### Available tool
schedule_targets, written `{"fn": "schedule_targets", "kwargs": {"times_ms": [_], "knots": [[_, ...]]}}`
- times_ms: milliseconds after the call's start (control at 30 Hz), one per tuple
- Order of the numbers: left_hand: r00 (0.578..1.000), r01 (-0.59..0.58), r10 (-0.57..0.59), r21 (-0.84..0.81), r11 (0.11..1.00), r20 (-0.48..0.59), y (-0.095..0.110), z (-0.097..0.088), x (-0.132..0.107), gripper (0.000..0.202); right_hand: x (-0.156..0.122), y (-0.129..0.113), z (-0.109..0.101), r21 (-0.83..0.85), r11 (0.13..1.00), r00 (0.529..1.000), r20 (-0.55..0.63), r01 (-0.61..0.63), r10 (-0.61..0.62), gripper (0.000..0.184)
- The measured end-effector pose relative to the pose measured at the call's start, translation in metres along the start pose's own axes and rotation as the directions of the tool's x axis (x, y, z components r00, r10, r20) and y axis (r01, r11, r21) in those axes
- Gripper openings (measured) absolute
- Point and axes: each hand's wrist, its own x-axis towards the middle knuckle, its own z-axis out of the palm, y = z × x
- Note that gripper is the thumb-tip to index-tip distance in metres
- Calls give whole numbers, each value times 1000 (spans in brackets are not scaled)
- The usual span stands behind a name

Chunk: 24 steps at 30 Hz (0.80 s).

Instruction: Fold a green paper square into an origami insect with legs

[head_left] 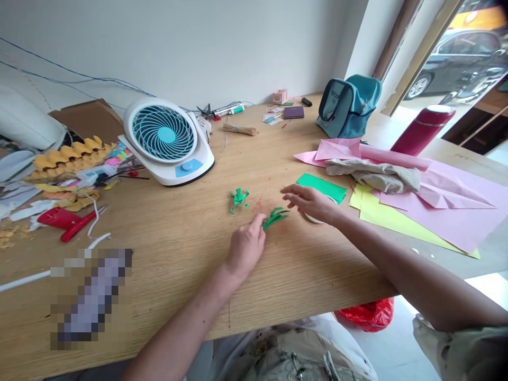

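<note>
Strips of green paper (pixel 273 218) — right of the 4-limbed green figure (pixel 238 198) — are pinched in the left hand (pixel 246 246); the right hand (pixel 311 202), farther right, curves loosely, seemingly empty; a light grip should avoid creases

Apparently a street-side craft workroom: pink paper (pixel 468 214) on a wooden table (pixel 178 227), car (pixel 448 61) just outside.

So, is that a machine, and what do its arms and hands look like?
No, they're a person's. The left hand and right hand are bare, with no gloves or watch visible. Both forearms are uncovered. A loose, grey-green sleeve shows on the right arm; no left sleeve is in view.
</note>
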Motion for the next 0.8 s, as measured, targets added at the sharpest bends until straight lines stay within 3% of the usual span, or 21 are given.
{"fn": "schedule_targets", "kwargs": {"times_ms": [67,133,167,300,400,567,800], "knots": [[983,174,-182,-399,900,19,-2,-2,5,26,-7,-3,3,150,989,979,-201,12,18,34],[950,290,-291,-681,672,117,0,-3,8,22,-16,-10,10,238,970,972,-234,43,14,41],[937,316,-315,-758,570,153,2,-3,9,23,-20,-14,16,263,964,983,-185,48,2,44],[916,326,-339,-889,322,214,15,-1,4,35,-32,-27,42,429,903,998,58,-27,2,43],[896,380,-326,-901,212,301,22,-1,0,41,-34,-29,55,580,810,996,62,-91,68,40],[866,413,-368,-899,145,339,22,0,-4,39,-34,-23,62,657,745,991,28,-116,130,40],[851,403,-459,-876,265,253,17,-1,-2,29,-34,-15,65,728,666,986,100,-164,133,34]]}}
